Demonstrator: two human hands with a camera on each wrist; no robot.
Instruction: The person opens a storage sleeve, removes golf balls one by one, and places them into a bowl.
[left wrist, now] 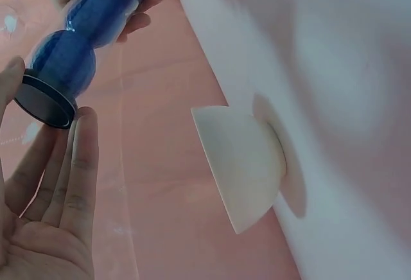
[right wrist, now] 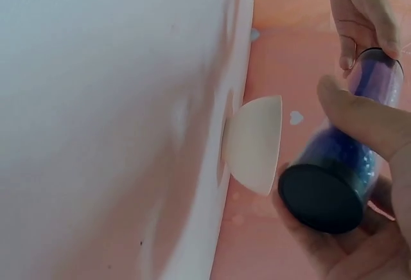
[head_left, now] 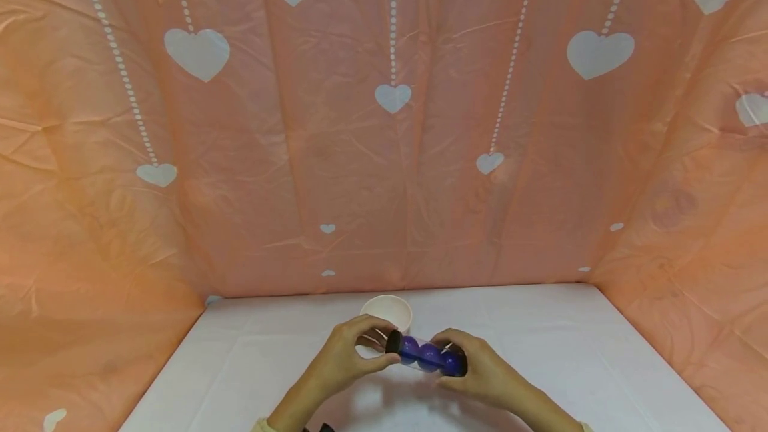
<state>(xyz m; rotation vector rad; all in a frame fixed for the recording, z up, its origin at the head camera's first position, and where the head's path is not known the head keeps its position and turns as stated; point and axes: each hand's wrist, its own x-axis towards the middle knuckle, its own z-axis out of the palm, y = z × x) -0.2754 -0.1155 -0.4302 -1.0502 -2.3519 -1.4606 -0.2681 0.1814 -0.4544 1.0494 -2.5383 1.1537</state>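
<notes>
A clear tube of blue-purple balls (head_left: 429, 356), black-capped at each end, is held slantwise above the white table between both hands. My left hand (head_left: 349, 352) pinches the cap (left wrist: 45, 98) at its left end between thumb and fingertips. Around the other end, my right hand (head_left: 479, 369) curls its thumb and fingers. The black cap (right wrist: 321, 198) on that end faces the right wrist camera. Just behind the tube stands a white bowl (head_left: 389, 311), upright on the table, its front partly covered by the left hand in the head view.
The white-covered table (head_left: 252, 365) meets an orange-pink sheet (head_left: 336, 172) with white hearts at the back and on both sides. A small dark object (head_left: 327, 427) shows at the bottom edge, near the left forearm. Shadows of the hands fall on the table.
</notes>
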